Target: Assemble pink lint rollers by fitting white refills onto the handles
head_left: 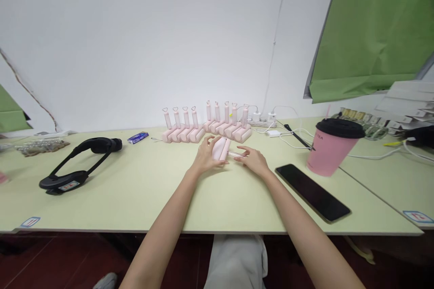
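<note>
My left hand (205,155) is closed around a pale pink rounded case (219,148), tilted just above or on the table; I cannot tell which. From its right side sticks out a slim, pale tube (236,154), and the fingertips of my right hand (253,159) pinch its outer end. Behind my hands, several matching pink pieces lie in two groups, a left group (183,134) and a right group (228,130). Each has an upright tube (227,113) topped by a heart-shaped loop.
Right of my hands are a black phone (312,192) and a pink cup with a black lid (334,149). White chargers and cables (274,133) run along the wall. To the left lie a black headset (81,165) and a small blue packet (138,137).
</note>
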Tool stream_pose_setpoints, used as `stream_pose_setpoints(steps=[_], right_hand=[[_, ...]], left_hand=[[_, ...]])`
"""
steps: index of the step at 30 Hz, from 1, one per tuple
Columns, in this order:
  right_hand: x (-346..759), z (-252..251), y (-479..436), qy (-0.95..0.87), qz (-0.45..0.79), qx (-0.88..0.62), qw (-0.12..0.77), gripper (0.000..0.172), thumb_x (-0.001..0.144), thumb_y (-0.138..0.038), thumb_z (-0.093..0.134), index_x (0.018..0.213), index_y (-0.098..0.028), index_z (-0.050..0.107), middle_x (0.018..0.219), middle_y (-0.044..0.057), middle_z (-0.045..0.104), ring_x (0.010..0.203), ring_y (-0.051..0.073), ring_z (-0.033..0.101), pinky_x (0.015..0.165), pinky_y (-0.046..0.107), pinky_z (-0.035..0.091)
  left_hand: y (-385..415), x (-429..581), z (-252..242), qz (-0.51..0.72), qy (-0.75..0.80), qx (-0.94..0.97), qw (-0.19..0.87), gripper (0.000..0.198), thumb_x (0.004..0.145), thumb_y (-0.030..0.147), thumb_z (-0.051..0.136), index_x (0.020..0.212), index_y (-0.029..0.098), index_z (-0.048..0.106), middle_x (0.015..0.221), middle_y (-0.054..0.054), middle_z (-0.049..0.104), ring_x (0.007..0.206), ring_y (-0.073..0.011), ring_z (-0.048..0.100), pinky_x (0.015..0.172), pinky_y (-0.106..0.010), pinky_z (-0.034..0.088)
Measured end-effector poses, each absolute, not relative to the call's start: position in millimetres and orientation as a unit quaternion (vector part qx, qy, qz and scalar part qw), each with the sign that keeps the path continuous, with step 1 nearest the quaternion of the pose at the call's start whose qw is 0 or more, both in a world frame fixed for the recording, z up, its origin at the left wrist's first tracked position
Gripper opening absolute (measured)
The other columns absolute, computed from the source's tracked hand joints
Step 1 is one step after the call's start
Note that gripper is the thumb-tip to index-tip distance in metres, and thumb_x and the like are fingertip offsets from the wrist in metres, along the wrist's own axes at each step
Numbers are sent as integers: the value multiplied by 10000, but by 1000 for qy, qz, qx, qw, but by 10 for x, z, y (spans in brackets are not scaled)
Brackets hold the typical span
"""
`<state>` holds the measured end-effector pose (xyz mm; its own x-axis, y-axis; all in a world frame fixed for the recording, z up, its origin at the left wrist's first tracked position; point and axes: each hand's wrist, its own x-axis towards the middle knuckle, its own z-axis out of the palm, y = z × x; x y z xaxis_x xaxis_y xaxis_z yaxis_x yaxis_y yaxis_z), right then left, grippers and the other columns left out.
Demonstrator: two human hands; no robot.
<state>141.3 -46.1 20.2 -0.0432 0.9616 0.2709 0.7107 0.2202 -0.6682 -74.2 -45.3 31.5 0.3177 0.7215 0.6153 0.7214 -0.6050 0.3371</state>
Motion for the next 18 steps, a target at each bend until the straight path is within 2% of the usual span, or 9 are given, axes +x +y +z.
stream_pose_setpoints(steps=[2,4,6,8,12,15,18], right_hand=[[1433,188,-438,-680,265,-581,359,535,643,-469,664,1129,-265,573,782,9,678,601,145,611,604,260,435],[1451,213,-444,-637,376,-554,383,551,682,-489,625,1158,-224,544,865,57,679,556,147,613,548,267,453],[1468,285,-478,-584,488,-493,421,581,736,-539,544,1217,-220,483,1049,107,639,609,168,641,556,295,486],[1484,384,-521,-547,558,-404,476,596,789,-610,401,1256,-241,432,1194,114,565,734,189,661,645,330,512],[1517,508,-547,-527,543,-320,570,638,824,-653,124,1271,-292,399,1262,77,523,973,204,611,739,344,504],[1508,465,-505,-520,524,-356,572,529,851,-588,228,1234,-291,441,1233,62,550,944,191,621,702,306,505],[1431,355,-469,-520,527,-390,548,424,844,-495,371,1161,-250,509,1151,68,604,799,160,650,606,249,498]], left_hand=[[-485,-722,301,344,422,838,-27,829,513,466,738,1248,255,418,1273,-99,344,1103,-276,424,905,-404,384],[-495,-720,261,307,413,856,-39,629,587,338,707,1172,253,494,1251,-91,375,1078,-264,441,883,-397,406],[-475,-738,219,300,414,859,-35,485,654,237,635,1126,251,526,1212,-80,426,1063,-244,460,871,-380,421],[-433,-773,192,331,425,843,-10,465,673,194,597,1130,245,525,1170,-69,478,1035,-220,491,865,-354,430],[-328,-853,166,426,469,769,90,425,671,204,597,1095,197,563,1077,-57,583,974,-191,543,862,-301,430],[-231,-901,119,466,500,712,163,378,721,254,560,1090,169,578,1033,-55,623,909,-178,562,806,-283,445],[-82,-923,52,480,543,671,156,380,757,291,522,1110,160,574,947,-47,635,829,-163,563,787,-297,446]])
